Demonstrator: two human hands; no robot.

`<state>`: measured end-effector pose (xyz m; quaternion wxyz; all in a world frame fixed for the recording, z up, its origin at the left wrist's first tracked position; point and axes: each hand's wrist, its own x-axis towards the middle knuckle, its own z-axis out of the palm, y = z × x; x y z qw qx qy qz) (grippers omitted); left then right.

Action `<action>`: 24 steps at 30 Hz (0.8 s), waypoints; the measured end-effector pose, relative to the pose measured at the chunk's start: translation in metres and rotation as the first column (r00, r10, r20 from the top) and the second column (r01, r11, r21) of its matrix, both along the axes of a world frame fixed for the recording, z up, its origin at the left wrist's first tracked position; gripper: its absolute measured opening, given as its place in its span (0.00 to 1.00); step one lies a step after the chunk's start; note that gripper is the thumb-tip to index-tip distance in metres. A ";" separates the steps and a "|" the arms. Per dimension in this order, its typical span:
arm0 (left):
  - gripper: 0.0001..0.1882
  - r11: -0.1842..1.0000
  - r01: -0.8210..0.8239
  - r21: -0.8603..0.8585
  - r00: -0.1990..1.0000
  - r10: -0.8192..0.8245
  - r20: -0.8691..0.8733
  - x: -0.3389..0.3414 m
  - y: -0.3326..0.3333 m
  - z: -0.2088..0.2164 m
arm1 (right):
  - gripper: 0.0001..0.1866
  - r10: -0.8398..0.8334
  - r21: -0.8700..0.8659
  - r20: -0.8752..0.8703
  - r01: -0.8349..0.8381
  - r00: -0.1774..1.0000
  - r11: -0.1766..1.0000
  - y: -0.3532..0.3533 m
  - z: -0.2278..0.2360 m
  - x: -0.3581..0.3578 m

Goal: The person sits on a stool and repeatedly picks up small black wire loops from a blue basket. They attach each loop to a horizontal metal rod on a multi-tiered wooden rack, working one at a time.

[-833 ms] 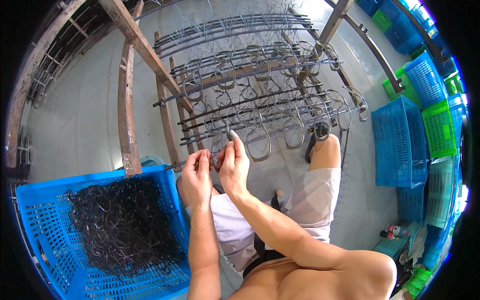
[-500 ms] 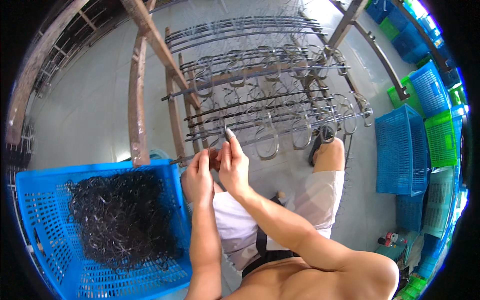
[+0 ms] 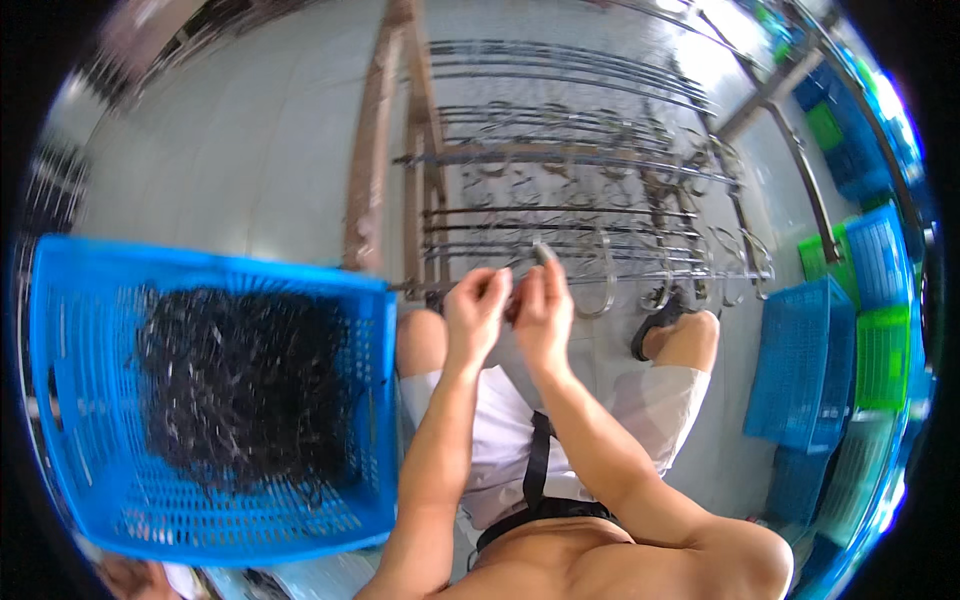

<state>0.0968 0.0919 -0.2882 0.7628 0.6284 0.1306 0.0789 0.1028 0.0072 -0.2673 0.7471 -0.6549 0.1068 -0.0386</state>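
My left hand and my right hand are close together in front of the near rods of a rack. Both have closed fingers. A small dark shape lies between them, too blurred to name. A grey covering caps a raised finger of the right hand. Curved metal loops hang from the near rod, just beyond the right hand. At my left stands a blue plastic basket with a tangled heap of thin black pieces in it.
Brown rack posts rise at the rack's left side. Further rods with metal loops run behind. Stacked blue crates and green crates line the right. My foot is under the rack's right side.
The view has shifted, so the rack sits further right in it and the basket higher. My hands have drawn slightly apart, still at the near rods.
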 end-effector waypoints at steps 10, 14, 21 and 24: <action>0.14 0.744 -0.275 0.609 0.947 0.320 0.036 -0.066 0.080 0.013 | 0.12 0.160 -0.102 -0.002 -0.159 0.987 0.982 -0.028 -0.035 -0.021; 0.16 0.088 0.051 0.995 0.712 0.696 -0.098 -0.138 0.169 -0.023 | 0.22 0.188 -0.313 -0.167 -0.233 0.968 0.921 -0.051 -0.084 -0.068; 0.42 0.637 0.260 0.726 0.341 0.643 -0.686 -0.116 0.217 -0.057 | 0.25 0.314 -0.363 -0.602 -0.602 0.734 0.711 -0.078 -0.134 -0.075; 0.52 0.714 0.234 0.659 0.282 0.599 -0.749 -0.112 0.238 -0.079 | 0.23 0.439 -0.443 -0.504 -0.659 0.744 0.607 -0.075 -0.088 -0.074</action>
